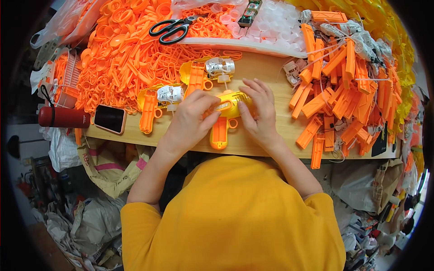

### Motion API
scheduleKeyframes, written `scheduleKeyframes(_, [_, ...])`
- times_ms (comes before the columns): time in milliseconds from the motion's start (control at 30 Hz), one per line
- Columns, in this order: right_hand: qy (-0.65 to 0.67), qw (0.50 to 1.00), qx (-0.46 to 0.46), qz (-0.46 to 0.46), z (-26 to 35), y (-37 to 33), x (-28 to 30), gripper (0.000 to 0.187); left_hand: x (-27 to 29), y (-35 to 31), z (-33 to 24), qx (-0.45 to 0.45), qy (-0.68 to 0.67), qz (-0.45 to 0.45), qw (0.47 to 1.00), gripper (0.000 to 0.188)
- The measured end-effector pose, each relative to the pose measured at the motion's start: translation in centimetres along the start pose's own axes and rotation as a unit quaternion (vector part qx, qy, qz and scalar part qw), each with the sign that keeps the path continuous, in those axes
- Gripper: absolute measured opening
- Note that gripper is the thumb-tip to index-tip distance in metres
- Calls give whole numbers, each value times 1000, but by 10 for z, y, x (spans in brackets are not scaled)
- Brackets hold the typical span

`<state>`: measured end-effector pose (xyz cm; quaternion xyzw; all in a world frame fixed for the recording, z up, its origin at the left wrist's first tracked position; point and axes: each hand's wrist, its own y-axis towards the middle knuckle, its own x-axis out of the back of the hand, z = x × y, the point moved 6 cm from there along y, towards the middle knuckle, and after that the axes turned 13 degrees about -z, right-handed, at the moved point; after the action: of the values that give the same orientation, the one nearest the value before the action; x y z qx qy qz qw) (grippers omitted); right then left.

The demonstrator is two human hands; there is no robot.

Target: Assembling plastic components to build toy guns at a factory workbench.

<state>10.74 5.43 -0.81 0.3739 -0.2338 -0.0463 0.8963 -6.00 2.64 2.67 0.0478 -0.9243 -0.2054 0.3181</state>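
A yellow toy gun (pixel 233 109) with an orange handle (pixel 219 133) lies on the table in front of me, between my hands. Around raised lettering on its side runs an orange oval loop (pixel 223 105). My left hand (pixel 192 118) has its thumb and fingers closed at the gun's left end, by the loop. The thumb of my right hand (pixel 260 113) presses on the other end, its fingers curving around the far side. Just left are two opened gun halves with orange handles (pixel 147 113) and white motor units (pixel 170 94), one farther back.
Loose orange parts (pixel 122 58) heap up at the back left, black scissors (pixel 174 30) on top. Clear plastic cups (pixel 275 22) fill the back. Orange handles with wires (pixel 343 90) pile up on the right. A phone (pixel 110 119) and red bottle (pixel 63 117) lie left.
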Motion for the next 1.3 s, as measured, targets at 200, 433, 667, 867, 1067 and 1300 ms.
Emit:
scheduleKeyframes(200, [52, 996, -57, 35, -8, -10, -8, 22, -9, 0, -11, -6, 41, 26, 999, 16])
scheduleKeyframes(433, [41, 998, -57, -5, -6, -18, 2, 23, -16, -3, -19, -16, 36, 46, 998, 15])
scheduleKeyframes(667, [42, 994, -89, -37, -8, -21, 3, 28, -9, -16, -3, 38, 3, 5, 999, 25])
scheduleKeyframes(867, [35, 996, -82, -30, -7, -23, 3, 27, -22, -43, 37, 250, -182, -45, 950, 32])
scheduleKeyframes(1067, [30, 996, -78, -25, -5, -24, 2, 28, -30, -46, 49, 312, -221, -43, 923, 31])
scheduleKeyframes(1300, [19, 998, -58, -23, -7, -23, 2, 30, -32, -47, 48, 348, -215, -21, 912, 32])
